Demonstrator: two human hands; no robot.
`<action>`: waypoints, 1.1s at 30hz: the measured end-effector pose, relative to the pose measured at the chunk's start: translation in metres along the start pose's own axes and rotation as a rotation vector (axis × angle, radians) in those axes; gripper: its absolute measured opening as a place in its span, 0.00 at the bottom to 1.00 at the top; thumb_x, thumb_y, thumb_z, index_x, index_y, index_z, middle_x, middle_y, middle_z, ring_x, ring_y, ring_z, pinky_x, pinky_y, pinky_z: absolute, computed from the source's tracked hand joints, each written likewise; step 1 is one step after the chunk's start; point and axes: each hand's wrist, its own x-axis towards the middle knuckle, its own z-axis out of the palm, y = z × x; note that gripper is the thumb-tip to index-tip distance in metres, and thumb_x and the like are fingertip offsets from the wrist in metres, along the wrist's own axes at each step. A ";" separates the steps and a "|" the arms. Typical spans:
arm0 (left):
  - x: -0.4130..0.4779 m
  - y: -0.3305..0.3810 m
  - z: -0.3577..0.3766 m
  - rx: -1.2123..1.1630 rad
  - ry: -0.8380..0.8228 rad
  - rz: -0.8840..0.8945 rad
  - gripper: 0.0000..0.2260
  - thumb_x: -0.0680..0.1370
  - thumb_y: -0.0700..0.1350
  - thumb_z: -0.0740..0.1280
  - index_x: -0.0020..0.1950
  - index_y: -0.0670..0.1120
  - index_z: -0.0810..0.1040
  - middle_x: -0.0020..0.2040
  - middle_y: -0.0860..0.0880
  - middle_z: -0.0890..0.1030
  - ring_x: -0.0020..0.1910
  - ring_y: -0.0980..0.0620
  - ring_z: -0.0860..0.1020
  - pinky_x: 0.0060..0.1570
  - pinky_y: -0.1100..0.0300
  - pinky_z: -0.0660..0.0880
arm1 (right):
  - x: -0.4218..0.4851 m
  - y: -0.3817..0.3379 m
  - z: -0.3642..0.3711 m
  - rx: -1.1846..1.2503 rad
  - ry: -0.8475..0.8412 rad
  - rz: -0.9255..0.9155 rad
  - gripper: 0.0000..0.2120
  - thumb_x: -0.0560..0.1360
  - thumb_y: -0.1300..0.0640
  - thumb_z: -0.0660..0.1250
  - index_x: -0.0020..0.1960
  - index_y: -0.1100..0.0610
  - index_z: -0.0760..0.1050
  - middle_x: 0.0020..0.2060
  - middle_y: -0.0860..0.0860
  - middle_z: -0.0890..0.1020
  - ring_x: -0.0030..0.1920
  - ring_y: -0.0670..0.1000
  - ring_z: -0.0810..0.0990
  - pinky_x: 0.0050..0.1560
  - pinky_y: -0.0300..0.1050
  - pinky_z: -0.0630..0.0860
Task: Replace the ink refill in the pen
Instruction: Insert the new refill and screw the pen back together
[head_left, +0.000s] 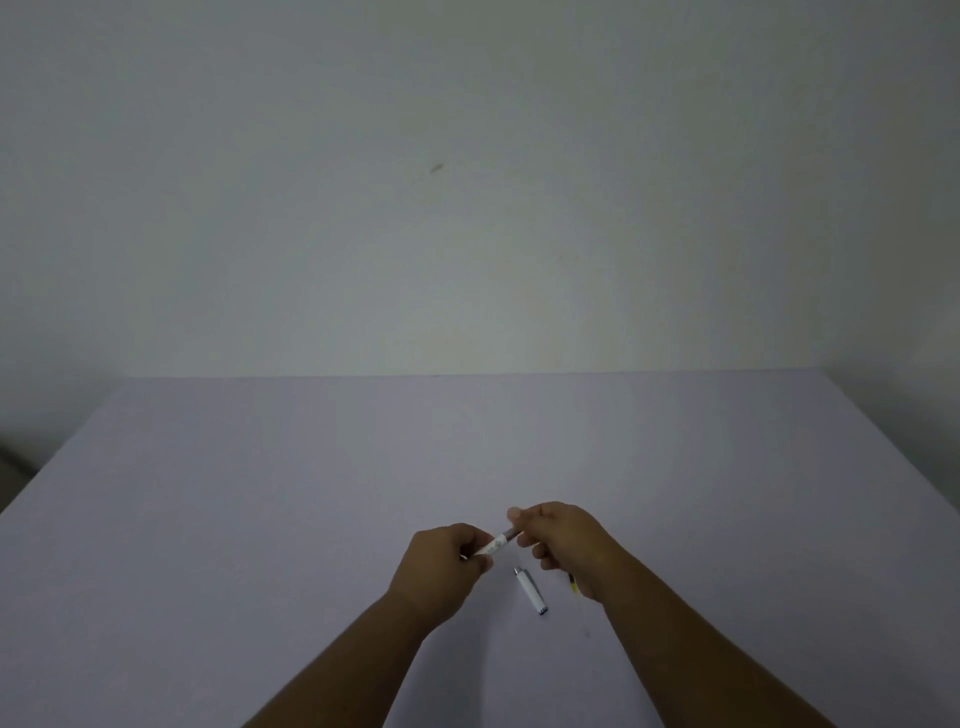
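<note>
Both hands hold a white pen (497, 543) above the table. My left hand (445, 564) grips the white barrel end. My right hand (563, 540) pinches the pen's darker end between thumb and fingers. A thin yellow and dark rod, likely an ink refill (573, 584), sticks out below my right palm; most of it is hidden. A white pen cap (530, 591) with a silver tip lies on the table just beneath the hands.
The lilac table (260, 519) spreads wide around the hands and meets a plain pale wall (467, 208) at its far edge. The table's left and right edges fall away at the sides.
</note>
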 end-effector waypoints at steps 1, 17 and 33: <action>0.001 -0.001 0.000 -0.022 0.011 -0.035 0.08 0.75 0.44 0.68 0.53 0.48 0.82 0.40 0.54 0.79 0.33 0.60 0.73 0.32 0.71 0.68 | 0.004 0.004 -0.001 -0.001 0.064 0.002 0.14 0.75 0.48 0.66 0.49 0.60 0.78 0.39 0.52 0.80 0.35 0.48 0.74 0.38 0.40 0.74; 0.014 -0.019 0.012 -0.442 -0.010 -0.397 0.04 0.69 0.39 0.75 0.39 0.45 0.81 0.35 0.48 0.81 0.34 0.51 0.78 0.40 0.57 0.81 | 0.041 0.067 0.023 -0.781 0.182 -0.037 0.11 0.70 0.51 0.70 0.41 0.53 0.68 0.48 0.56 0.82 0.52 0.55 0.79 0.42 0.41 0.68; 0.009 -0.011 0.013 -0.500 -0.114 -0.417 0.05 0.68 0.38 0.76 0.38 0.44 0.80 0.34 0.47 0.81 0.31 0.52 0.78 0.30 0.64 0.77 | 0.043 -0.005 0.007 0.415 0.262 -0.026 0.09 0.76 0.61 0.63 0.39 0.61 0.78 0.34 0.57 0.81 0.34 0.50 0.79 0.33 0.39 0.78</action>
